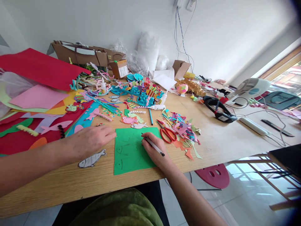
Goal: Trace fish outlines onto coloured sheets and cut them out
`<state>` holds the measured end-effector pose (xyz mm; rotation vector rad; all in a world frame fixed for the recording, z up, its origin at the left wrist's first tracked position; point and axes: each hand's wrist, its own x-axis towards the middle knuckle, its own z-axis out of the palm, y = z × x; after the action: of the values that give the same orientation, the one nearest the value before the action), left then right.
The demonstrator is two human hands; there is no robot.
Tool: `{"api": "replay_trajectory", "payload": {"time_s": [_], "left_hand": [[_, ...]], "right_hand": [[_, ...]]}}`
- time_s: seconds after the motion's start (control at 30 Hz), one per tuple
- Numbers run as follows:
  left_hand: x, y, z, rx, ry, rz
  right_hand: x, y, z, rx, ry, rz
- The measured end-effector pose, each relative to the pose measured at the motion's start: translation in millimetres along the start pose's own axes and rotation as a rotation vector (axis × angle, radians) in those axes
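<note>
A sheet of green paper (131,166) lies on the wooden table in front of me, with fish outlines drawn on it in dark lines. My right hand (154,150) rests on its right part, fingers wrapped around a clear-barrelled pen (154,146) whose writing end points to the upper left. At the sheet's left edge is my left hand (91,141), fingers stretched out and fingertips at the paper. Below that hand lies a grey paper fish (91,159) with a black outline. Another white paper fish (139,126) sits just beyond the sheet, and red-handled scissors (168,134) lie to its right.
Colourful paper scraps (182,125) are heaped right of the sheet. A blue pen (150,116) and glue bottle (157,107) lie beyond it. Red and coloured papers (42,69) pile up at left. Cardboard boxes (80,55) stand by the wall; a headset (219,110) and fan (251,86) are at right.
</note>
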<state>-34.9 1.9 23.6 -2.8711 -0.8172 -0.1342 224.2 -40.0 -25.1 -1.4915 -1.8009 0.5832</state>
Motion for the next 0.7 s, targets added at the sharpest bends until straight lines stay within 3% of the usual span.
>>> {"api": "replay_trajectory", "payload": {"time_s": [0.1,0.23,0.43,0.57,0.7], "left_hand": [[-15,17,10.7,0.096,-0.1,0.033],[-24,32,12.6,0.001,-0.151,-0.003],[-4,28,0.0,-0.146,-0.226,-0.08],[7,22,10.7,-0.263,-0.172,-0.118],[0,22,27.3,-0.339,-0.059,-0.143]], "right_hand": [[0,-1,-1,0.034,-0.012,0.014],[0,-3,-2,0.068,-0.031,0.03],[-1,-4,-7,0.188,-0.092,0.09],[-1,-9,-14,0.224,-0.103,0.043],[3,-19,-17,0.181,-0.038,0.012]]}}
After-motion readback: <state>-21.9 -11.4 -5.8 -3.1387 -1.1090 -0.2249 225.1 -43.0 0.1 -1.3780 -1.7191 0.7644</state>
